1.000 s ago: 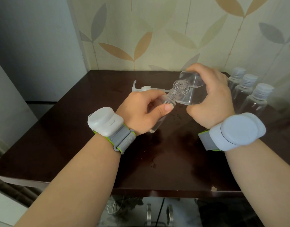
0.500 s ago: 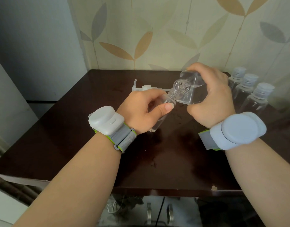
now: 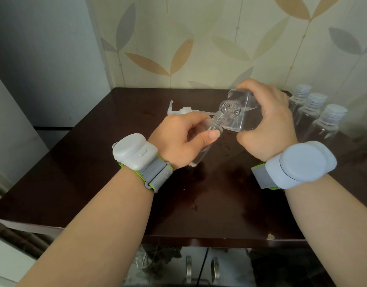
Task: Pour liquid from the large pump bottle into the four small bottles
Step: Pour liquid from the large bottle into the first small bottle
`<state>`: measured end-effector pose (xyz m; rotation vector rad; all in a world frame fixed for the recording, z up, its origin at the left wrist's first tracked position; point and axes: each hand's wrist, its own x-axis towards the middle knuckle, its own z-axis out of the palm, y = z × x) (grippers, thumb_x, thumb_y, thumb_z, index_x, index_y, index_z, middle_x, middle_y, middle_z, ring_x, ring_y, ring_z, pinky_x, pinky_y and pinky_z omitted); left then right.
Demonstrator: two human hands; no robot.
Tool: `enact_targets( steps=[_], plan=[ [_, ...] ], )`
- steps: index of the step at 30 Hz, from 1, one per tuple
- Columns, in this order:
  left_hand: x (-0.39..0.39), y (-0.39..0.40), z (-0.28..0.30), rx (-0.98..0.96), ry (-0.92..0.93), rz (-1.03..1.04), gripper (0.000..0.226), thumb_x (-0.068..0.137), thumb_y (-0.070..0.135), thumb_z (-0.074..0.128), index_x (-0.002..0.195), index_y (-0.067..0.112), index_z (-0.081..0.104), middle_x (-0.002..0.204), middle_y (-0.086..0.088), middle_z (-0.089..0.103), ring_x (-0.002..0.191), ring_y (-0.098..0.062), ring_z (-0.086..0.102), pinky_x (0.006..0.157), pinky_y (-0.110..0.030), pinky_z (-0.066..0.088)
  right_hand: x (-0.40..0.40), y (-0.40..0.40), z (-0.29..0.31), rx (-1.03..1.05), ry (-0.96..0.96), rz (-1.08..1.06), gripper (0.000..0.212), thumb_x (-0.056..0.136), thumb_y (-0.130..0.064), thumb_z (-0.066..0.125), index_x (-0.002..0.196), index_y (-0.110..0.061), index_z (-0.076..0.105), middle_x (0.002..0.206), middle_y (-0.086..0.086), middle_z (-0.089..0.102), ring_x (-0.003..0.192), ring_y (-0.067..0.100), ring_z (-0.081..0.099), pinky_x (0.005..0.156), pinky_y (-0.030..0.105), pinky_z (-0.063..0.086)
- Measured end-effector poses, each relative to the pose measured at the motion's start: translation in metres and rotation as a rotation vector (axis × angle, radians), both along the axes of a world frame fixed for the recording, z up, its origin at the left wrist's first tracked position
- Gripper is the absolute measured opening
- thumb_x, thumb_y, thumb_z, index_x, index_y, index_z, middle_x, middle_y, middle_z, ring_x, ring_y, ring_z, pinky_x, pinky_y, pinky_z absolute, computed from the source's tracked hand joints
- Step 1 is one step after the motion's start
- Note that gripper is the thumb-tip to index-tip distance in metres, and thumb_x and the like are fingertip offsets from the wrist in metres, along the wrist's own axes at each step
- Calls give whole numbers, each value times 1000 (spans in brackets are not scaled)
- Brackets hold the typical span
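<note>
Over a dark brown wooden table (image 3: 95,162) set against leaf-patterned wallpaper (image 3: 199,38), both your forearms reach in from the lower corners, each wrist strapped with a pale sensor band. Your right hand (image 3: 267,125) wraps from the right side around the large clear bottle (image 3: 238,112), fingers curled over its upper edge and thumb low, tipping it leftward so its open threaded neck points down and to the left. Your left hand (image 3: 178,139) grips the small open bottle (image 3: 207,139), thumb pressed across its near side and fingers curled behind; the bottle slants up to the right, its mouth meeting the large bottle's neck. Whether liquid is running cannot be told. Three capped small bottles (image 3: 321,123) stand in a row at the table's right rear, beside your right hand. The removed pump head (image 3: 180,110) lies on its side on the tabletop just beyond your left hand. Small wet specks dot the wood beneath the two bottles.
</note>
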<state>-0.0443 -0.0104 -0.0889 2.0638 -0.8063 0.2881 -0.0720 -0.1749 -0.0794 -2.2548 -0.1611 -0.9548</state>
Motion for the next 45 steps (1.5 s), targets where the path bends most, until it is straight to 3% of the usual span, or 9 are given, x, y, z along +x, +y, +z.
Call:
enact_targets(
  steps=[8,12,18,21,26,30,45],
  plan=[
    [1,1,0,0,2,-2,36,78,38,51,93,8,66,75,-15,64,65,-20,53,65,-35,45,0,0,0,-6,3,-1,61,55,10,60,111,-16,56,95,-1,41,94,16,30,97,56,30],
    [2,0,-1,11,18,-23,24,79,37,50,83,17,61,69,-12,60,56,-8,45,60,-29,42,0,0,0,3,-1,0,62,55,10,59,111,-16,56,97,-1,42,96,17,31,97,56,30],
    [2,1,-1,21,5,-28,12,79,37,50,78,27,56,65,-5,55,56,-5,44,60,-25,40,0,0,0,5,2,4,62,55,10,58,111,-18,56,97,-1,43,96,17,31,97,56,30],
    [2,1,-1,20,8,-20,22,78,38,50,82,19,61,65,-1,54,56,-4,43,59,-24,39,0,0,0,2,-3,4,60,56,9,59,110,-17,56,96,-1,42,94,17,31,96,56,31],
    [1,0,0,13,23,-10,34,77,38,50,92,11,65,71,-12,61,59,-11,48,62,-29,43,0,0,0,-2,0,0,61,55,10,58,110,-16,56,95,-1,41,95,17,31,97,59,29],
    [0,0,1,10,14,-4,36,77,38,50,94,10,66,75,-15,64,66,-22,55,66,-36,47,0,0,0,-5,4,-5,62,55,10,58,110,-17,56,95,-1,42,95,17,31,97,58,29],
    [0,0,1,16,-2,11,37,78,38,51,95,10,66,75,-14,65,66,-20,55,66,-35,45,-1,0,0,-8,8,2,60,56,10,58,111,-15,56,96,-2,41,95,17,30,97,57,29]
  ],
)
